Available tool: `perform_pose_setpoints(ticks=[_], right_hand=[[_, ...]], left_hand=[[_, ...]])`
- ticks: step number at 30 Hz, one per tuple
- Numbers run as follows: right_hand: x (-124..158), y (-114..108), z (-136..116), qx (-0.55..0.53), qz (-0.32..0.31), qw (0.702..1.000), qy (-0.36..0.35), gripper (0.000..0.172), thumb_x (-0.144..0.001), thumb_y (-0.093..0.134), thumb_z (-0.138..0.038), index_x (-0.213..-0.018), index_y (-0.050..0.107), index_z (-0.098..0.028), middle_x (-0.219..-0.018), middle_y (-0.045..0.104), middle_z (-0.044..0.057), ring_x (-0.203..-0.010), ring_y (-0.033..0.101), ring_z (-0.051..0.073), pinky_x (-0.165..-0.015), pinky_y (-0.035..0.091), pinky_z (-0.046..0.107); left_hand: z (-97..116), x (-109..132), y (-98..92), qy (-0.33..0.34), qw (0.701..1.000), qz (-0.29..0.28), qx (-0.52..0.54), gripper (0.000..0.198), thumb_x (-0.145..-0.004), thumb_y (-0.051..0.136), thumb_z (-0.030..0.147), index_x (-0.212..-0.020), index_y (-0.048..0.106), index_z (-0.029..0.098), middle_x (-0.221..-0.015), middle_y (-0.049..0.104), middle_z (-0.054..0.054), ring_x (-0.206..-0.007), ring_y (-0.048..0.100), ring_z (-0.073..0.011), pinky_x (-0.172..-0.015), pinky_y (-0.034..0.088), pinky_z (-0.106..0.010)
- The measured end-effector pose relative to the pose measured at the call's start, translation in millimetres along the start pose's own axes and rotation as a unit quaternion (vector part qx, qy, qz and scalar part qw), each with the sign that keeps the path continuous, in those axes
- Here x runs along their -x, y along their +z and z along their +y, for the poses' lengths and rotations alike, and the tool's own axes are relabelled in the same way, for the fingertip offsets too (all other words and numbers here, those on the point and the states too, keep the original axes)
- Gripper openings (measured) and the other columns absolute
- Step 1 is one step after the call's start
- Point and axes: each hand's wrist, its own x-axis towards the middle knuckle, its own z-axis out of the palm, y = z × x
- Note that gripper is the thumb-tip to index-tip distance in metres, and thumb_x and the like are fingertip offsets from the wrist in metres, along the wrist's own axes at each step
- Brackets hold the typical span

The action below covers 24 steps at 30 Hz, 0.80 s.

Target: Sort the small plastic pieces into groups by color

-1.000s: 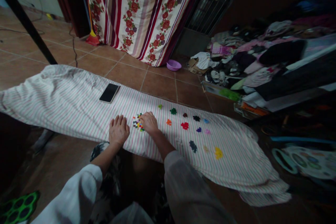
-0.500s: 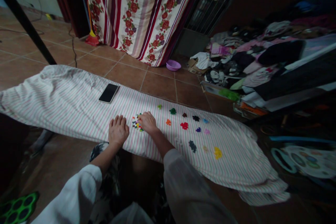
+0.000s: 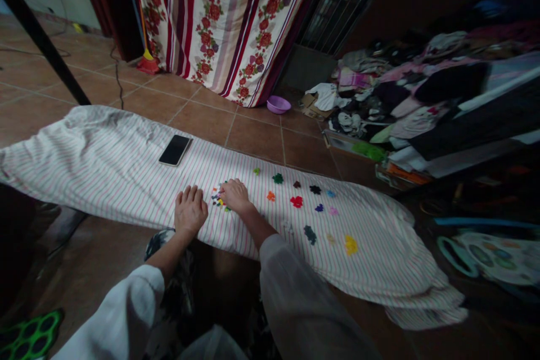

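A striped cloth (image 3: pixel 105 169) covers a long low surface in front of me. My left hand (image 3: pixel 190 209) lies flat on it, fingers stretched out, holding nothing. My right hand (image 3: pixel 235 196) rests curled over a small mixed pile of coloured pieces (image 3: pixel 218 198), fingertips on them; whether it grips any is hidden. Further right lie small sorted clusters: green (image 3: pixel 278 178), red (image 3: pixel 296 201), dark blue (image 3: pixel 310 234), yellow (image 3: pixel 350 245).
A black phone (image 3: pixel 175 149) lies on the cloth to the left. A flowered curtain (image 3: pixel 228 17) hangs behind, with a purple bowl (image 3: pixel 279 104) on the tiled floor. Piled clothes (image 3: pixel 405 95) fill the right. A green perforated tray (image 3: pixel 29 333) sits at bottom left.
My right hand has slid a little left over the mixed pile, covering more of it. My left hand has stayed flat in place.
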Motion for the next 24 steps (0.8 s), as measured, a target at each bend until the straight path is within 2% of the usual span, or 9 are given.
perform_pose_setpoints(ticks=[10,16,20,24], right_hand=[[9,9,5,-0.035,0.073,0.996,0.028,0.025,-0.095,0.050,-0.026,-0.104,0.071,-0.017,-0.107,0.071,0.009,-0.105,0.057,0.022,-0.095,0.038,0.032],[28,11,9,-0.045,0.117,0.991,0.053,0.025,-0.096,0.045,-0.024,-0.098,0.069,-0.015,-0.101,0.070,0.010,-0.100,0.056,0.022,-0.094,0.038,0.032],[53,15,31,-0.052,0.167,0.982,0.071,0.023,-0.095,0.044,-0.021,-0.096,0.066,-0.017,-0.099,0.068,0.009,-0.100,0.056,0.022,-0.095,0.038,0.032],[86,27,71,-0.080,0.239,0.962,0.106,0.020,-0.093,0.044,-0.019,-0.091,0.064,-0.019,-0.092,0.067,0.008,-0.096,0.056,0.022,-0.096,0.040,0.035]], left_hand=[[-1,2,0.6,0.014,1.000,0.005,-0.012,0.039,-0.092,0.042,0.024,-0.120,0.066,0.012,-0.135,0.064,-0.018,-0.133,0.053,-0.0346,-0.111,0.036,-0.052],[1,2,-3.3,0.004,1.000,0.001,-0.002,0.040,-0.091,0.042,0.025,-0.119,0.066,0.011,-0.135,0.064,-0.019,-0.133,0.053,-0.0340,-0.112,0.034,-0.051],[1,2,-5.6,0.004,1.000,0.006,0.012,0.039,-0.089,0.044,0.025,-0.118,0.066,0.013,-0.135,0.064,-0.018,-0.133,0.052,-0.0329,-0.113,0.033,-0.051],[1,2,-6.5,0.003,1.000,0.015,0.024,0.038,-0.087,0.046,0.026,-0.118,0.066,0.017,-0.133,0.065,-0.016,-0.131,0.053,-0.0320,-0.112,0.032,-0.051]])
